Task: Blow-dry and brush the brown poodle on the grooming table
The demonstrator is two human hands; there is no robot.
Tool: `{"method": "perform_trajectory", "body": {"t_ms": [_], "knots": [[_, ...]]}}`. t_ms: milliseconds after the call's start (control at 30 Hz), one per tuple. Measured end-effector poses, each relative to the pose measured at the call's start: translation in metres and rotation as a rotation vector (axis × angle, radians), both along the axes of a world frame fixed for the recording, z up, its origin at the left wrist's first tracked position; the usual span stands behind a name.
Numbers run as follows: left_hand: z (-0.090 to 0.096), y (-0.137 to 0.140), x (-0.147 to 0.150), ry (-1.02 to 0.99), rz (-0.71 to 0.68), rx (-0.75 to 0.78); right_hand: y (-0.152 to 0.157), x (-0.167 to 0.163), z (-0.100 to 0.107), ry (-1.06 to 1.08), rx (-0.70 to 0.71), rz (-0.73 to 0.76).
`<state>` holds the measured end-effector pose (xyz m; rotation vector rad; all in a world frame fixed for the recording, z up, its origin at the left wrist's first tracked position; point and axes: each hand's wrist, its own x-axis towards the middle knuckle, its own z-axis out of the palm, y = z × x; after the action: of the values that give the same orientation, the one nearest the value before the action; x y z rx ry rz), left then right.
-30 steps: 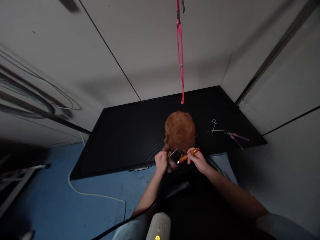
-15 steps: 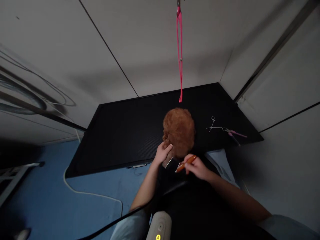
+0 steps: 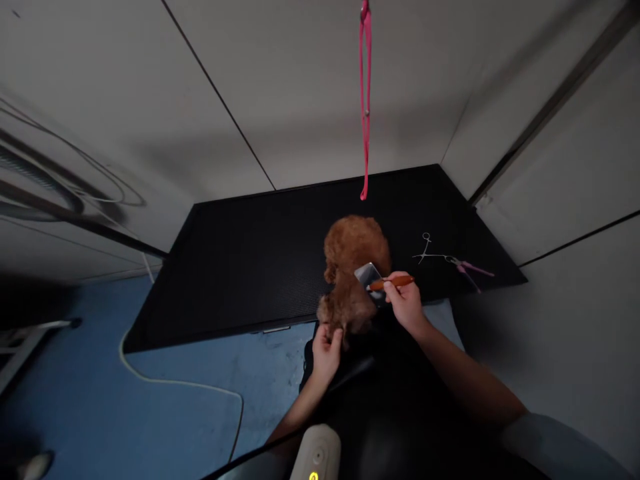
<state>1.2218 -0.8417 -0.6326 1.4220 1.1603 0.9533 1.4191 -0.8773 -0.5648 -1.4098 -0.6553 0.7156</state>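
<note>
A small brown curly-coated dog (image 3: 357, 243) is at the near edge of the black table (image 3: 250, 260), its nearer, paler end reaching over the edge towards me. My left hand (image 3: 327, 350) is closed, thumb against fingers, on the lowest part of the dog's fur; I cannot tell which body part it grips. In my right hand (image 3: 404, 300) is a slicker brush (image 3: 397, 282) with an orange-brown handle. Its flat metal-backed head lies against the right side of the dog's coat, with the pins hidden.
On the table's right lie silver scissors (image 3: 425, 250) and a pink-handled tool (image 3: 473, 269). A pink loop strap (image 3: 365, 120) hangs above the dog. A pale device with a yellow light (image 3: 317, 453) is close below me. A cable (image 3: 185, 383) crosses the blue floor.
My left hand has moved down towards me, still gripping fur. My right hand has brought the brush up and right onto the dog's coat. More of the dog's nearer end now shows.
</note>
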Motion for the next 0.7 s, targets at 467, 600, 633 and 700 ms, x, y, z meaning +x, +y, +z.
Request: {"method": "perform_trajectory", "body": {"t_ms": [467,600,633,700], "knots": [[-0.001,0.009,-0.009,0.245,-0.222,0.218,0.033,-0.008,0.005,-0.085,-0.034,0.067],[0.029,0.04,-0.01,0.275,-0.275,0.476,0.034,-0.003,0.004,-0.141,-0.004,0.1],[0.034,0.051,-0.007,0.223,-0.253,0.49,0.033,-0.001,0.004,-0.124,-0.018,0.121],[0.039,0.077,0.003,0.078,-0.189,0.387,0.031,0.0,0.003,-0.116,-0.022,0.011]]}}
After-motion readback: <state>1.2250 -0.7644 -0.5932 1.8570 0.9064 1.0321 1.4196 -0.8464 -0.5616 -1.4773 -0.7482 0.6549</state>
